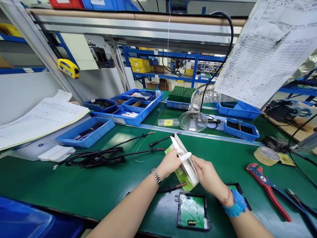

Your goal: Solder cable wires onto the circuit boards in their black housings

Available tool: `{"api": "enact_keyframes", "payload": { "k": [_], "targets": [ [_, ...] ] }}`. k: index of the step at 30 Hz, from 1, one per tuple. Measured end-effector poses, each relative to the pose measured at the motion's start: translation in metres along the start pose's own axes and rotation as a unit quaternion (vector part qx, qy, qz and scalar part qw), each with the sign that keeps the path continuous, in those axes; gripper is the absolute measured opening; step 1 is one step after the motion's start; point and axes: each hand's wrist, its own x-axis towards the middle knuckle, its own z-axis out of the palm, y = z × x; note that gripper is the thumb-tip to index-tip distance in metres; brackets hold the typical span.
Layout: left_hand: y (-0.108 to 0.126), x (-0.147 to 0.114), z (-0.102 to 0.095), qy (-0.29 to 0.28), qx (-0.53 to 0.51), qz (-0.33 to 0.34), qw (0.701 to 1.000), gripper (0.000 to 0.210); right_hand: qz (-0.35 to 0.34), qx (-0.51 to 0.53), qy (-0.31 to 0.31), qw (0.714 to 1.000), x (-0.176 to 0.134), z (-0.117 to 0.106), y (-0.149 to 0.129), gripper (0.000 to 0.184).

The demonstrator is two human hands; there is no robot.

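Observation:
Over the middle of the green bench, my left hand (172,162) pinches a white-and-green paper packet (184,178) that looks like a flattened box. White covers sit on some of its fingertips. From the other side my right hand (206,172) grips the packet's right edge, its fingertips partly hidden behind it. A blue wrist strap (235,204) is on the right wrist. Just below the hands lies a green circuit board in a black frame (193,211). A second framed board (236,188) is partly covered by my right forearm. A black cable end (173,188) with bare wire lies under the packet.
Black cables (99,158) lie coiled on the left. Wire strippers (268,191) and pliers (300,201) rest at the right, near a tape roll (266,155). A funnel-shaped fume hood (193,121) stands behind the hands. Blue bins (85,134) line the back, and a paper sheet (264,49) hangs upper right.

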Motion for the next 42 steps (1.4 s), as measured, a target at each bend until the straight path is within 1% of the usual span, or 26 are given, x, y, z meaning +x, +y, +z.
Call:
{"api": "enact_keyframes", "payload": {
  "k": [3,5,7,9,11,13,15,16,18,19,20,22,24,25,29,32,35,37,39,40,42],
  "targets": [
    [0.002,-0.001,0.000,-0.029,-0.050,-0.014,0.998,0.031,-0.010,-0.001,0.012,1.000,-0.002,0.000,-0.001,0.037],
    [0.003,-0.001,0.000,-0.036,-0.087,-0.014,0.995,0.030,-0.005,0.006,0.024,1.000,-0.002,-0.004,-0.002,0.037],
    [0.004,0.000,-0.002,-0.030,-0.118,-0.005,0.993,0.031,0.013,0.026,0.045,0.999,-0.002,-0.009,0.000,0.036],
    [0.005,0.001,-0.005,-0.008,-0.143,0.012,0.990,0.030,0.045,0.065,0.088,0.993,0.001,-0.013,0.007,0.035],
    [0.007,0.001,-0.011,0.026,-0.161,0.038,0.986,0.028,0.080,0.129,0.156,0.976,0.004,-0.015,0.016,0.035],
    [0.011,0.000,-0.020,0.062,-0.179,0.065,0.980,0.025,0.112,0.205,0.218,0.948,0.008,-0.017,0.026,0.042],
    [0.014,0.001,-0.030,0.084,-0.207,0.078,0.972,0.024,0.149,0.297,0.243,0.912,0.012,-0.019,0.034,0.050],
    [0.016,0.001,-0.035,0.089,-0.225,0.079,0.967,0.024,0.169,0.337,0.243,0.894,0.013,-0.020,0.036,0.051],
    [0.017,0.003,-0.043,0.089,-0.258,0.081,0.959,0.025,0.201,0.393,0.235,0.866,0.015,-0.023,0.039,0.044],
    [0.018,0.004,-0.046,0.085,-0.268,0.086,0.956,0.026,0.214,0.409,0.227,0.857,0.015,-0.024,0.039,0.041],
    [0.017,0.004,-0.048,0.083,-0.277,0.096,0.953,0.026,0.225,0.421,0.214,0.852,0.015,-0.025,0.039,0.042],
    [0.016,0.006,-0.050,0.080,-0.292,0.120,0.945,0.026,0.243,0.438,0.181,0.846,0.014,-0.027,0.038,0.044],
    [0.014,0.006,-0.049,0.076,-0.309,0.132,0.939,0.027,0.251,0.451,0.148,0.843,0.013,-0.028,0.038,0.035],
    [0.012,0.007,-0.048,0.071,-0.317,0.130,0.937,0.028,0.250,0.453,0.136,0.845,0.013,-0.027,0.038,0.031],
    [0.007,0.006,-0.043,0.046,-0.334,0.107,0.935,0.030,0.244,0.453,0.094,0.852,0.011,-0.024,0.035,0.031],
    [0.006,0.005,-0.040,0.013,-0.329,0.097,0.939,0.030,0.242,0.455,0.070,0.854,0.011,-0.023,0.032,0.031],
    [0.007,0.004,-0.041,-0.007,-0.324,0.101,0.940,0.027,0.237,0.462,0.070,0.852,0.011,-0.024,0.032,0.030],
    [0.007,0.004,-0.044,-0.006,-0.330,0.109,0.938,0.027,0.242,0.473,0.093,0.842,0.012,-0.025,0.034,0.037],
    [0.007,0.004,-0.047,0.004,-0.334,0.114,0.936,0.027,0.254,0.485,0.118,0.828,0.012,-0.026,0.036,0.049],
    [0.007,0.004,-0.049,0.012,-0.333,0.117,0.935,0.027,0.256,0.488,0.128,0.824,0.013,-0.026,0.037,0.052],
    [0.008,0.004,-0.053,0.030,-0.327,0.121,0.937,0.029,0.251,0.486,0.133,0.827,0.013,-0.027,0.039,0.046]
  ]
}}
